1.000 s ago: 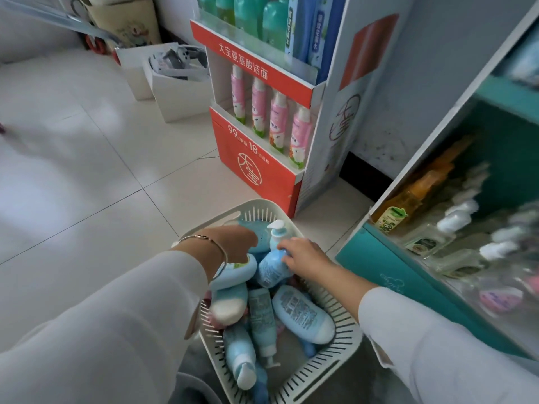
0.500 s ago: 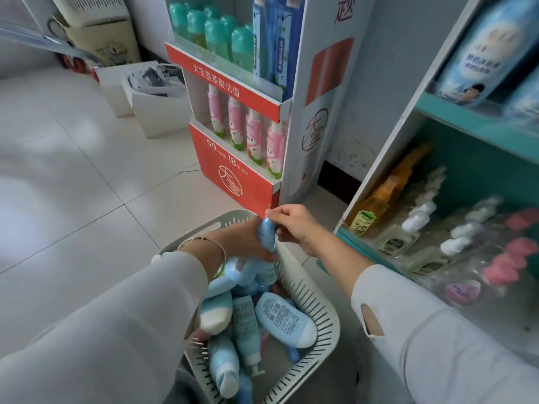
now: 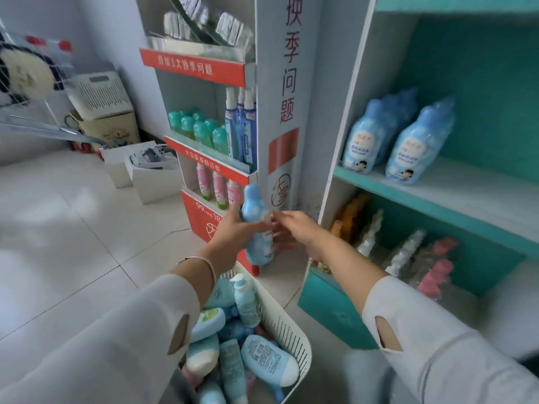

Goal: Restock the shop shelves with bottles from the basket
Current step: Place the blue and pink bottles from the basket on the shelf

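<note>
We are looking down over our own two arms in pale long sleeves, inside a small shop. Near the centre of the view our left hand point(image 3: 233, 233) is gripping a light blue bottle point(image 3: 256, 228) round its middle, fingers and thumb curling about it. The bottle is standing nearly upright, cap up, in the air above the far end of the basket point(image 3: 287, 325). A thin bracelet point(image 3: 201, 261) is sitting on that wrist. Our right hand point(image 3: 300, 228) is reaching in from 4 o'clock, its fingers stretching out loosely toward the bottle's right side; motion blur is hiding whether they are touching it.

At 6 o'clock the basket, white and slatted, is sitting low beneath our arms. It is holding a jumble of blue and white bottles and tubes lying on their sides, with one pump bottle point(image 3: 246, 301) standing upright at its far end.

At 3 o'clock a teal shelf unit point(image 3: 437, 211) is rising. On its middle shelf, two rows of wrapped blue bottles point(image 3: 408, 141) are standing at the left. The shelf below is holding orange, clear and pink-capped bottles, all blurred.

At 12 o'clock a red and white display stand point(image 3: 204, 67) is standing on the tiled floor point(image 3: 73, 228), carrying green-capped bottles, tall blue spray bottles and pink tubes
</note>
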Demonstrator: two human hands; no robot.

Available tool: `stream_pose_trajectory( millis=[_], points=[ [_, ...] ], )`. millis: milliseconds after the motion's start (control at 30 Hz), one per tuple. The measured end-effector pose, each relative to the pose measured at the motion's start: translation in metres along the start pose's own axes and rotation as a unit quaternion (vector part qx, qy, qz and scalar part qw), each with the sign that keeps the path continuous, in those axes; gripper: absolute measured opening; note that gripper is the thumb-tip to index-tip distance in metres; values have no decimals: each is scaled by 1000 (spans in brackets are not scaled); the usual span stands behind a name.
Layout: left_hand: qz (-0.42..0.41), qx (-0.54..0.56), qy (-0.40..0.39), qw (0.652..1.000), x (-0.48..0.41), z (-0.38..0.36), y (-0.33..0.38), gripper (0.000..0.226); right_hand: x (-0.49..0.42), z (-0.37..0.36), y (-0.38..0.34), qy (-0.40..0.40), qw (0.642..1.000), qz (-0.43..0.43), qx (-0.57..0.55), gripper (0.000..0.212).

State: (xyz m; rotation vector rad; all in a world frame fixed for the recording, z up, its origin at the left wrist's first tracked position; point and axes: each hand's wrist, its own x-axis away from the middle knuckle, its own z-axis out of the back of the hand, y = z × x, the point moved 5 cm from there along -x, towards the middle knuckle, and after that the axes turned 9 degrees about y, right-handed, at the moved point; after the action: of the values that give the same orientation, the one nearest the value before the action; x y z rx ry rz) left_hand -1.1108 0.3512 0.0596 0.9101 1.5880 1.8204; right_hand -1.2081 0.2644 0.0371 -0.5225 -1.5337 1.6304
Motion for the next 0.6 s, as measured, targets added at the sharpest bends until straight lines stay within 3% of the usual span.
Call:
stream_pose_trajectory(
  millis=[133,267,467,600],
  points=[
    [-28,19,-26,999,20,-19,46,44,35,32,-17,-61,998,11,-31,37],
    [-61,9,-88,994,44,-51,73,49,72,70,-45,-58,996,74,-12,43],
    [-167,-70,-121,976,73,-110,116,58,100,138,-68,54,987,147,45,48],
    [-199,-88,-132,967,80,-149,141,65,106,194,-74,195,967,155,50,49]
  ],
)
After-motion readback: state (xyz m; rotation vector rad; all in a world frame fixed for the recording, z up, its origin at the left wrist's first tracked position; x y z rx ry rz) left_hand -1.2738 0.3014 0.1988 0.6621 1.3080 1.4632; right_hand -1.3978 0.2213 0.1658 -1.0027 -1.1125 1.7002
